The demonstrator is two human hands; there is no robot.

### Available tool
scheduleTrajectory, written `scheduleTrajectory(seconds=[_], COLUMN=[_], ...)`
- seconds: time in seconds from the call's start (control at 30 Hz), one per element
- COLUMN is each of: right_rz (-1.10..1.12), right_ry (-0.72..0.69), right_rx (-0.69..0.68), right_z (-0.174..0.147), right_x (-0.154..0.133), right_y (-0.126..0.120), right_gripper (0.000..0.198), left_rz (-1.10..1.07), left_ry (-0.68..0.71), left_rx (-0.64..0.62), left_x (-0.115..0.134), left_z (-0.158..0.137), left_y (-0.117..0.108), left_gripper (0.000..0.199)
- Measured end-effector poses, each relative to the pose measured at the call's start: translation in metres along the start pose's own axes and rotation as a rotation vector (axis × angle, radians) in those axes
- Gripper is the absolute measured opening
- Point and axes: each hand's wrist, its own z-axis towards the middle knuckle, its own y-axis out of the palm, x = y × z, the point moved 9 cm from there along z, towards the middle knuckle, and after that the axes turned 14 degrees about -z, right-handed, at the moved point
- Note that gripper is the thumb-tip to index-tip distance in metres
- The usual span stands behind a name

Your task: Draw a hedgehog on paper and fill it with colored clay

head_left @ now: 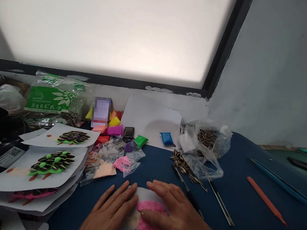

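A sheet of white paper (pixel 144 193) lies at the table's front, bearing a flattened patch of pink modelling clay (pixel 152 206) with paler clay (pixel 132 220) on its left. My left hand (pixel 112 211) rests flat along the paper's left side, fingers stretched out and holding nothing. Over the pink clay, my right hand (pixel 173 213) has its thumb pressed on the surface while its other fingers extend across the paper's upper right. Short drawn lines show below the clay. Just beyond the right hand lie a black pen (pixel 187 189) and loose sunflower seeds (pixel 181 162).
On the left are stacked papers with seed-covered hedgehog pictures (pixel 52 165). Clay packets (pixel 114 130) and opened clay bags (pixel 105 170) sit behind my hands. Rightward lie a seed bag (pixel 207 139), another pen (pixel 221 203), an orange tool (pixel 265 200) and blue tweezers (pixel 279 181).
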Motion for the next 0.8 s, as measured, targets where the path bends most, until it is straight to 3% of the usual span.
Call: scheduleTrajectory(seconds=[0.1,0.27,0.4,0.53,0.63,0.8], right_rz=[0.022,0.021,0.015,0.051,0.104,0.132], right_ry=[0.031,0.008,0.073,0.303,0.289,0.256], right_rx=[0.007,-0.094,-0.053,-0.131,-0.103,-0.198], right_z=[0.005,0.012,0.015,0.015,0.016,0.012], right_x=[0.001,-0.003,0.003,0.022,0.018,0.011], right_y=[-0.014,-0.023,-0.035,-0.028,-0.023,-0.004], right_gripper=[0.044,0.041,0.04,0.033,0.034,0.033], left_rz=[0.0,0.002,0.006,0.017,0.041,0.082], left_ry=[0.001,0.002,-0.004,-0.046,-0.053,-0.043], left_rx=[-0.006,0.025,0.055,0.03,0.015,-0.013], left_x=[0.002,0.004,0.004,-0.001,-0.003,0.0], left_z=[0.001,0.004,0.003,0.001,0.001,0.001], left_y=[-0.002,-0.007,-0.005,0.004,0.008,0.007], left_gripper=[0.057,0.054,0.052,0.049,0.047,0.048])
